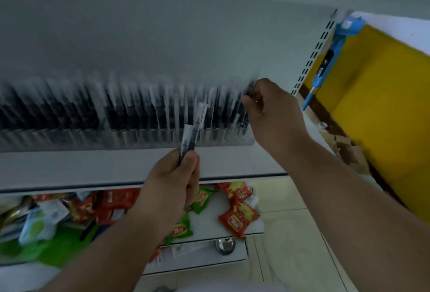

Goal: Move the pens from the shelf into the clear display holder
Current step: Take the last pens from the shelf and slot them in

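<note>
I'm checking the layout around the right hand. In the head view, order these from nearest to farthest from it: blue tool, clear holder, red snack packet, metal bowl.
From the right hand:
1. Clear holder, touching it, left.
2. Blue tool, upper right.
3. Red snack packet, below.
4. Metal bowl, lowest.

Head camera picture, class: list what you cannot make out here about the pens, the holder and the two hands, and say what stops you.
- Pens in the clear holder: motion blur smears them; no count possible.
- Right hand: its fingers hide what it pinches at the holder's right end.
- Left hand: how many pens it grips is blurred.
- Snack packets: labels too small to read.
- Holder's left end: cut off by the picture's edge.
</note>
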A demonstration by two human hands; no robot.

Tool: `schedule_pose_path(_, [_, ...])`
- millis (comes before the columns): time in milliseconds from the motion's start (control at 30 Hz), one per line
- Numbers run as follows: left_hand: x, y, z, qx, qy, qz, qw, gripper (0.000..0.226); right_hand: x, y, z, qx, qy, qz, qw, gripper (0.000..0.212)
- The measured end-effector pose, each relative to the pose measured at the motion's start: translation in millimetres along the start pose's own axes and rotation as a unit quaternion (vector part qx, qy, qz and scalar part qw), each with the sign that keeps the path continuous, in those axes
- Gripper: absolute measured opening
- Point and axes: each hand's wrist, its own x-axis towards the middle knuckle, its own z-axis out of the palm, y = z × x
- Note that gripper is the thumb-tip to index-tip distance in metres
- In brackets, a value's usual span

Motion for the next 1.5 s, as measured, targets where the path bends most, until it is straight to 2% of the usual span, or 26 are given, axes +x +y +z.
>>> schedule_pose_path(133, [-2.1, 4.5, -1.0, -0.009, 0.010, 0.010, 1.000, 0.027, -9.0, 3.5, 15.9, -0.012, -0.047, 0.020, 0.999, 0.021])
schedule_pose_path(300, [-4.3, 7.8, -2.4, -0.014, -0.003, -0.005, 1.000, 0.026, -8.4, 3.6, 18.9, -0.031, -0.026, 0.050, 0.998, 0.026])
schedule_pose_path(433, [-2.1, 11.4, -5.8, 0.013, -0.017, -0.010, 1.000, 0.027, -10.3, 0.5, 25.1, -0.068, -0.076, 0.040, 0.994, 0.025])
schedule_pose_path(567, [2.1, 14.8, -5.7, 0.025, -0.031, -0.014, 0.999, 0.027, -13.2, 0.8, 23.8, -0.073, -0.066, 0.076, 0.992, 0.024])
schedule_pose_path(700, [8.7, 16.2, -0.5, 0.054, -0.056, 0.011, 0.997, 0.029, -29.8, -6.3, 12.2, 0.020, -0.007, 0.107, 0.994, 0.025])
schedule_pose_path(833, [16.4, 12.8, 16.0, 0.097, -0.105, 0.048, 0.989, 0.033, -38.8, -26.8, 5.6, 0.171, -0.093, 0.115, 0.974, 0.028])
schedule_pose_path(900, [18.3, 10.1, 24.0, 0.113, -0.127, 0.057, 0.984, 0.031, -38.8, -27.9, 4.1, 0.221, -0.109, 0.121, 0.962, 0.028])
schedule_pose_path(967, [20.8, 7.7, 25.4, 0.115, -0.121, 0.062, 0.984, 0.030, -37.8, -23.1, 1.0, 0.269, -0.095, 0.138, 0.948, 0.025])
schedule_pose_path(1067, [24.5, 5.6, 18.7, 0.105, -0.065, 0.061, 0.990, 0.031, -33.5, -8.2, -7.8, 0.312, -0.017, 0.160, 0.936, 0.023])
schedule_pose_path(1167, [26.3, 5.2, 14.0, 0.075, -0.020, 0.065, 0.995, 0.032, -24.8, 3.9, -13.1, 0.249, 0.071, 0.124, 0.958, 0.021])
schedule_pose_path(1267, [26.5, 7.4, 17.0, 0.053, -0.020, 0.068, 0.996, 0.032, -14.1, 9.0, -14.5, 0.189, 0.116, 0.062, 0.973, 0.016])
schedule_pose_path(1400, [24.7, 8.1, 22.9, 0.051, -0.026, 0.077, 0.995, 0.032, -2.3, 11.6, -11.2, 0.064, 0.102, -0.015, 0.993, 0.019])
schedule_pose_path(1500, [23.5, 7.4, 24.3, 0.051, -0.021, 0.082, 0.995, 0.033, 1.1, 9.8, -7.6, 0.019, 0.077, -0.020, 0.997, 0.021])
